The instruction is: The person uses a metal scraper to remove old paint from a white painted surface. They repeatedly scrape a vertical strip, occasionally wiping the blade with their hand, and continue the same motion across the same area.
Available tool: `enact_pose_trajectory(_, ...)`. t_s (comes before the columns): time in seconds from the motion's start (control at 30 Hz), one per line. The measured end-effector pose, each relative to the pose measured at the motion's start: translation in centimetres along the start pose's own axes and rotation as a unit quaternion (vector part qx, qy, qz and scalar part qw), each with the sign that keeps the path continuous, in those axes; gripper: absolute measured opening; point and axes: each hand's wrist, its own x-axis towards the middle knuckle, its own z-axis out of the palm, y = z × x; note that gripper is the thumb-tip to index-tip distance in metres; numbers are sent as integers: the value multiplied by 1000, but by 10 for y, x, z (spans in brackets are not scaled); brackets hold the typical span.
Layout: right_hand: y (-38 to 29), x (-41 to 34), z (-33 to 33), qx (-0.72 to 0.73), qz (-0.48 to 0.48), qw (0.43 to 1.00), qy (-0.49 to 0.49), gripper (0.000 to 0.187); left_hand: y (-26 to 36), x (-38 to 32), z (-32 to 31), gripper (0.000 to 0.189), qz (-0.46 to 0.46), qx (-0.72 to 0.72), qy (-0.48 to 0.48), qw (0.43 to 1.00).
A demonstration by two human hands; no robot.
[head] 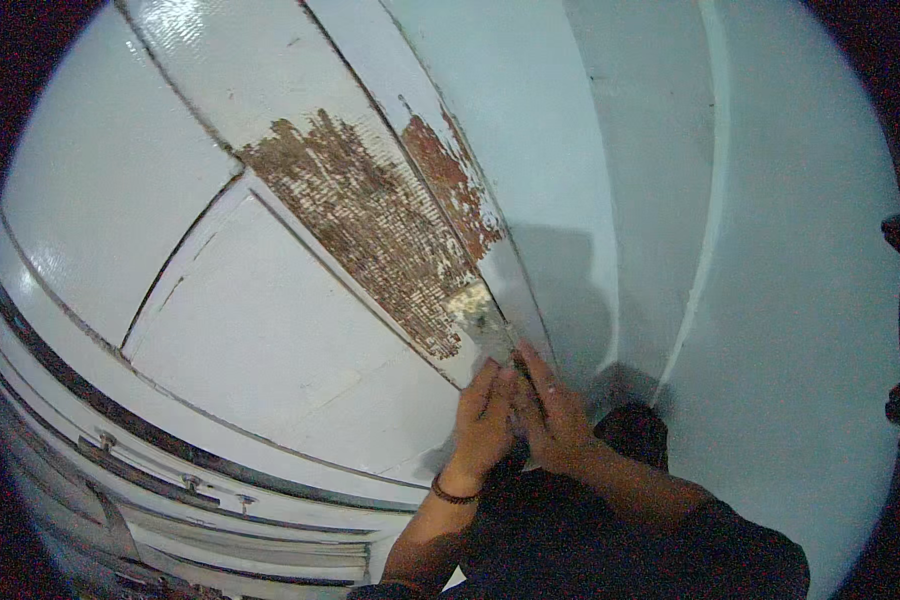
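Both hands are together on a scraper, whose wide flat blade lies along a white-painted frame rail. Pale paint scrapings sit on the blade's front end. My left hand grips the tool from the left, a dark beaded bracelet at its wrist. From the right, my right hand closes around it; the handle is mostly hidden by the fingers. Just beyond the blade is a stripped patch of brown wood, streaked with leftover white. A smaller reddish-brown bare patch shows on the neighbouring strip.
A white recessed panel borders the stripped rail. A pale blue-grey wall rises on the right. Metal fittings stick out along a ledge at the lower left. My dark shoe is beside my right arm.
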Motion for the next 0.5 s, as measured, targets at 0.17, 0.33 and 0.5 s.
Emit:
enact_pose_trajectory(0.17, -2, 22, -16, 19, 118, 992, -32, 43, 25, 0, -26, 32, -84, -117, -9, 990)
enact_pose_trajectory(0.33, -7, 68, 15, 332, 157, 930, 17, 32, 41, 4, -21, 28, -171, -190, -18, 967)
enact_pose_trajectory(0.5, -19, 92, 27, 431, 189, 881, -34, 28, 47, 4, -28, 37, -179, -295, 5, 939)
